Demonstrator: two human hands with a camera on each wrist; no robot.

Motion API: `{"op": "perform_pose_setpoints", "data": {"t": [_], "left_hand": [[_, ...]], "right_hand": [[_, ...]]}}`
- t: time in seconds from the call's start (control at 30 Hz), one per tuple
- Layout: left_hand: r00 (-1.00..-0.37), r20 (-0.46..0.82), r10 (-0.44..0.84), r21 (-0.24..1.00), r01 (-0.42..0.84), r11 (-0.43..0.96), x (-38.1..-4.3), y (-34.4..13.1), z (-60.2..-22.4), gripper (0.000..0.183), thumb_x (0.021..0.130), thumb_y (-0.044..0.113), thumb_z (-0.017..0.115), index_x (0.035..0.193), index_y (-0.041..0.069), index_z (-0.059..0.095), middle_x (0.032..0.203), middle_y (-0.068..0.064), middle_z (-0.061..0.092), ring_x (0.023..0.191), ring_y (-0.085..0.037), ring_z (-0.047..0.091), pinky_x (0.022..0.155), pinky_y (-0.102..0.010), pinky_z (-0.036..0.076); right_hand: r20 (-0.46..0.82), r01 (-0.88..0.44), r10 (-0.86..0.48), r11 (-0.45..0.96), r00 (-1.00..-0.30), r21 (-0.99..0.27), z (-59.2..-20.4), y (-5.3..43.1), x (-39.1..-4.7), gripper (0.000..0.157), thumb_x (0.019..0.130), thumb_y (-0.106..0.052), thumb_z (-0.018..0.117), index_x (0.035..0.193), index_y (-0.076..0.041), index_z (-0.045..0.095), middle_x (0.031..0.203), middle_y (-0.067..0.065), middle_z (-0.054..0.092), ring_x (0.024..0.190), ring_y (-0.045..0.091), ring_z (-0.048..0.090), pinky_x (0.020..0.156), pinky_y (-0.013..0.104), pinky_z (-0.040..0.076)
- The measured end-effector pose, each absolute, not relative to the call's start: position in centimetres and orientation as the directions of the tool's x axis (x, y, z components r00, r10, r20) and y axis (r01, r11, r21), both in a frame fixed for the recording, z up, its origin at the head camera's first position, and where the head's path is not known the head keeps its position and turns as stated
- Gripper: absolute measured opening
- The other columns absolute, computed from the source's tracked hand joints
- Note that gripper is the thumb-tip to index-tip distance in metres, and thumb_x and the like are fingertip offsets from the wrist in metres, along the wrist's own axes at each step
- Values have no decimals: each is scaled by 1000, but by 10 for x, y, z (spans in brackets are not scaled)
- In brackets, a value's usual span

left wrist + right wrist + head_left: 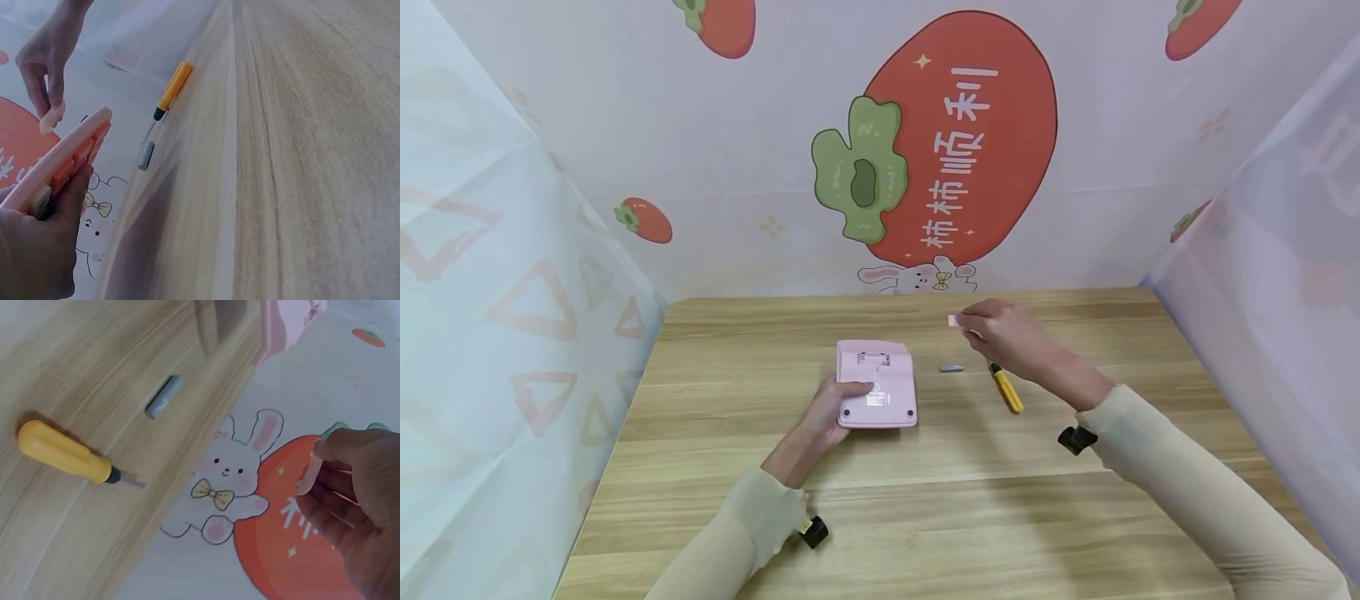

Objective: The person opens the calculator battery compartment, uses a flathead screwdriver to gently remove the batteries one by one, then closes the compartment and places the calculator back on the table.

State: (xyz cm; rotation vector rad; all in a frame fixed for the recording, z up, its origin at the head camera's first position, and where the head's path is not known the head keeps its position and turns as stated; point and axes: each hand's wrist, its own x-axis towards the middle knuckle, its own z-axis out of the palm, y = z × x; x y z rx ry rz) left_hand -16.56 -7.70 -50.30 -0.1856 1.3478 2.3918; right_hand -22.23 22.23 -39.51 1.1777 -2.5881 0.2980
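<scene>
My left hand [827, 412] grips a pink calculator [891, 379] by its left side, thumb across the back and fingers underneath. Its back faces up, showing an uncovered battery compartment [873, 359] near the far end. In the left wrist view, the keys [80, 152] are on the underside, against my fingers. Up and to the right of the calculator, my right hand [1011, 337] pinches a small pink battery cover [310, 472] between thumb and fingertips, raised above the table. Between calculator and right hand, a grey battery [951, 368] lies on the wood.
A yellow-handled screwdriver [1009, 392] lies right of the battery, its tip pointing away from me. The wooden table [737, 333] meets a printed backdrop [737, 150] along its far edge, and white sheets [497, 333] stand at both sides.
</scene>
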Motion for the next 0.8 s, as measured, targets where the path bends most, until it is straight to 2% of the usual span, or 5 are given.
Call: {"op": "perform_pose_setpoints", "data": {"t": [0.8], "left_hand": [[-913, -297, 280, 810, -396, -433, -165, -71, -500, 60, 96, -11, 49, 154, -11, 37, 147, -34, 53, 131, -44, 62, 105, -54, 59]], "right_hand": [[278, -868, -846, 491, -455, 72, -393, 159, -205, 26, 89, -6, 84, 114, -2, 81, 110, 11, 80, 102, 25, 76, 93, 39, 66]]}}
